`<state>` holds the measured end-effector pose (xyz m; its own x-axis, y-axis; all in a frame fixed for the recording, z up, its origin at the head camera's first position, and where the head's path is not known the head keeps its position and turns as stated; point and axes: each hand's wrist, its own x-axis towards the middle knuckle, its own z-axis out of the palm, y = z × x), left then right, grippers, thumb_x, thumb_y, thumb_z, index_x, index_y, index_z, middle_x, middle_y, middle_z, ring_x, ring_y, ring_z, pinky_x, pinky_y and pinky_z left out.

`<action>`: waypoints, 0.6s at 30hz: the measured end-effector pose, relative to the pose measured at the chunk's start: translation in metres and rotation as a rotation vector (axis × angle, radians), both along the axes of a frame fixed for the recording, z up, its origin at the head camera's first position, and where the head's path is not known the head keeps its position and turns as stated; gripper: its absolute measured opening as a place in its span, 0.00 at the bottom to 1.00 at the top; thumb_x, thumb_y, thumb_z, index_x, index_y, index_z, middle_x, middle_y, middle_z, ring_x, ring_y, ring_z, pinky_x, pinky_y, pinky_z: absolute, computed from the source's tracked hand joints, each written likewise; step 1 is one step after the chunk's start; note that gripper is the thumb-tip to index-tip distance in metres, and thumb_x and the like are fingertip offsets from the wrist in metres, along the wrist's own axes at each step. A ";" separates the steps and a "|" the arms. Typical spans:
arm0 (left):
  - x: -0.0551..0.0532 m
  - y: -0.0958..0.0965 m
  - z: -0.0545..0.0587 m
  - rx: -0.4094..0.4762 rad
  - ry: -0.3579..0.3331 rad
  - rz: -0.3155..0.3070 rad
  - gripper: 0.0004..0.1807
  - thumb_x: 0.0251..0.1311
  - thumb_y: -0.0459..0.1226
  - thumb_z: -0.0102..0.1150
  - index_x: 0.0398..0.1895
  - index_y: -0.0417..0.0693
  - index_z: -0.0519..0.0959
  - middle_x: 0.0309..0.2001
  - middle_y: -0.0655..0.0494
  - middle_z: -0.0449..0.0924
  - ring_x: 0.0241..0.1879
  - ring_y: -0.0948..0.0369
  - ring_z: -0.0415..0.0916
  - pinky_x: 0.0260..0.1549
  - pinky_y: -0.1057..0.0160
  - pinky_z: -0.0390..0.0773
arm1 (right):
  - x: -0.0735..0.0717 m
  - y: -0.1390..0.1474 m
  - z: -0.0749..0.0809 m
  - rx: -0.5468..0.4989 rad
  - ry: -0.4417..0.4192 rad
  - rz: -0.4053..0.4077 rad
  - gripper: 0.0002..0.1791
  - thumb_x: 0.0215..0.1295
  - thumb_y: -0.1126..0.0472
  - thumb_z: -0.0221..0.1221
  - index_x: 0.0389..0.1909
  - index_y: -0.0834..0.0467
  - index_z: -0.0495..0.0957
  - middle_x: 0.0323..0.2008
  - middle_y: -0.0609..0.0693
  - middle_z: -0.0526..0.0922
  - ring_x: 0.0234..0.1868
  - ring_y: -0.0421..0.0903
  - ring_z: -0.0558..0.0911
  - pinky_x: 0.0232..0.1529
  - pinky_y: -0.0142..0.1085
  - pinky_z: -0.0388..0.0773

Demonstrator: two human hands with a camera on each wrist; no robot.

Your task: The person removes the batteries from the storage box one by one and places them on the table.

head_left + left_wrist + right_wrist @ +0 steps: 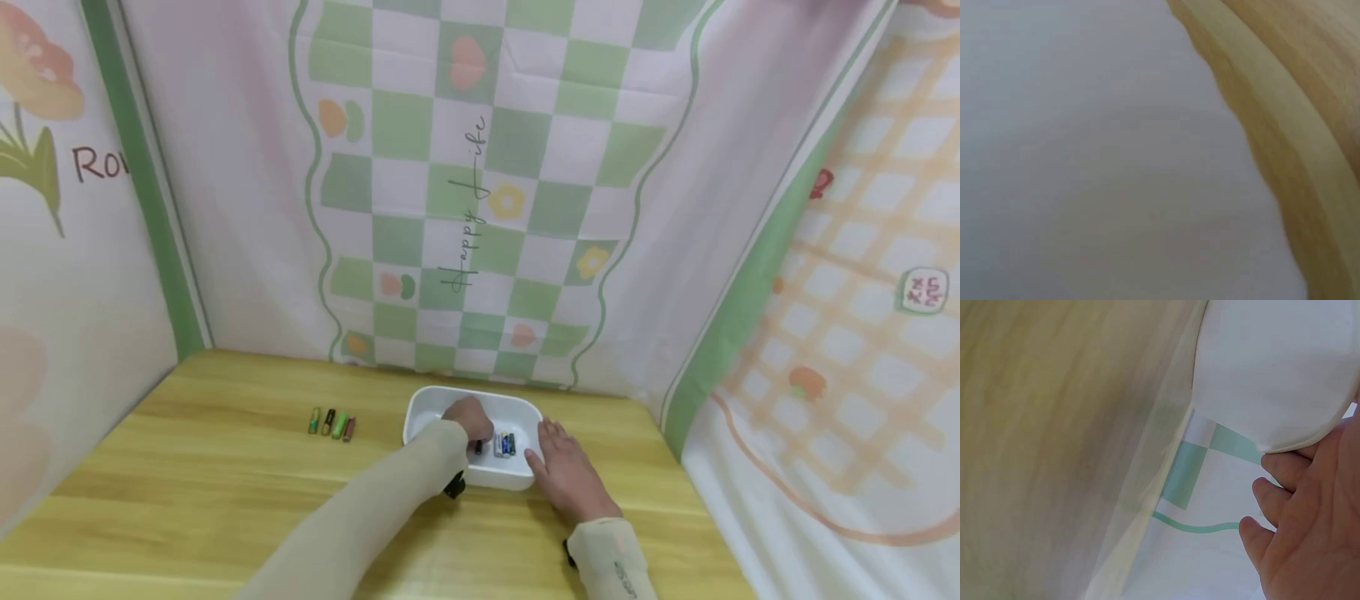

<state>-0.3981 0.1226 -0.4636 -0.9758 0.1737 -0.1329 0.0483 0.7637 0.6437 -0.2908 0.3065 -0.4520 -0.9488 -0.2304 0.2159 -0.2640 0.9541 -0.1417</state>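
Observation:
A white plastic tray [498, 482] stands on the wooden table. My left hand [470, 417] reaches down inside it with curled fingers and pinches a dark battery [478, 447], mostly covered by the hand. Just right of that hand, several batteries [505, 445] lie side by side on the tray's floor. My right hand [567, 471] rests against the tray's right end, its fingers fairly straight; the right wrist view shows the fingertips [1266, 464] at the white wall. In the left wrist view, only the blurred white tray wall [1116, 150] and wood show, no fingers.
To the left on the table [247, 467], a green-and-tan battery [314, 420], a black-and-gold one [328, 422], a bright green one [340, 426] and a reddish-brown one [349, 428] lie in a row. Patterned curtains [480, 208] hang behind the table and along both sides.

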 end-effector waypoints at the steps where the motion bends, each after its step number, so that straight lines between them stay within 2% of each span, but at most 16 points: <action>1: -0.001 0.000 -0.002 -0.012 0.005 0.002 0.05 0.34 0.35 0.59 0.16 0.45 0.73 0.16 0.54 0.74 0.13 0.59 0.70 0.10 0.63 0.72 | 0.001 0.000 -0.001 -0.001 -0.001 0.002 0.37 0.66 0.39 0.32 0.66 0.62 0.50 0.67 0.54 0.47 0.67 0.51 0.46 0.65 0.48 0.45; 7: -0.005 0.000 -0.002 -0.059 0.046 -0.013 0.07 0.28 0.33 0.59 0.16 0.44 0.72 0.20 0.52 0.72 0.19 0.57 0.69 0.14 0.63 0.71 | 0.000 0.001 -0.004 0.006 0.034 0.009 0.37 0.66 0.38 0.31 0.66 0.62 0.50 0.67 0.54 0.49 0.66 0.52 0.48 0.64 0.49 0.47; 10: -0.008 -0.002 -0.003 -0.059 0.028 -0.035 0.07 0.27 0.33 0.58 0.15 0.44 0.71 0.18 0.52 0.73 0.17 0.57 0.70 0.12 0.63 0.72 | 0.000 0.001 -0.004 0.003 0.034 0.008 0.38 0.66 0.38 0.31 0.66 0.62 0.50 0.67 0.54 0.49 0.66 0.52 0.49 0.64 0.49 0.47; 12: -0.010 -0.005 -0.007 0.000 -0.020 -0.034 0.06 0.28 0.31 0.57 0.14 0.44 0.71 0.16 0.52 0.73 0.14 0.58 0.70 0.10 0.63 0.72 | 0.001 0.000 -0.005 -0.001 0.020 0.007 0.38 0.66 0.38 0.31 0.66 0.61 0.50 0.67 0.54 0.48 0.66 0.52 0.49 0.64 0.49 0.47; 16: -0.015 -0.011 -0.014 0.201 -0.146 -0.006 0.05 0.30 0.28 0.55 0.10 0.43 0.69 0.11 0.51 0.71 0.11 0.58 0.69 0.08 0.64 0.73 | 0.002 0.000 -0.008 -0.004 0.002 0.005 0.37 0.66 0.38 0.31 0.66 0.61 0.49 0.67 0.53 0.47 0.66 0.52 0.48 0.64 0.49 0.47; 18: -0.017 -0.013 -0.015 0.265 -0.183 -0.002 0.06 0.31 0.26 0.55 0.09 0.42 0.70 0.10 0.51 0.69 0.10 0.58 0.68 0.08 0.64 0.73 | 0.002 0.001 -0.009 -0.001 0.000 0.004 0.37 0.66 0.38 0.31 0.66 0.61 0.49 0.67 0.53 0.47 0.66 0.52 0.47 0.64 0.49 0.46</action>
